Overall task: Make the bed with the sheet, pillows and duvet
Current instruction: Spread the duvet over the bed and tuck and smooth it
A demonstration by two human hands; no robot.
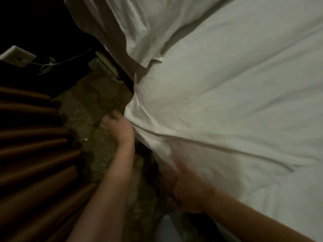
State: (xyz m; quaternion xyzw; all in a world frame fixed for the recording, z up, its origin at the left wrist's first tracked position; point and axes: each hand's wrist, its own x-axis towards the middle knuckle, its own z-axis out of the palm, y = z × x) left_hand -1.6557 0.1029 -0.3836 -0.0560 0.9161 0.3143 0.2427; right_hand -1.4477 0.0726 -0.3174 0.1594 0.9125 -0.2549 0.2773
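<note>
Gripping the duvet [227, 102] hem with my right hand [185, 189], which is nearer, I keep my left hand [118, 128] loosely spread just beside the edge running along the bed side away from me

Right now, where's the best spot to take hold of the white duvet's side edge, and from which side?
Take the duvet at the overhanging side edge between the left hand and the right hand, coming from the carpet side. A ridge of creases runs inward from that edge, so the cloth looks gathered and loose enough to pinch. Both hands are blurred, so their grip can't be read.
</note>
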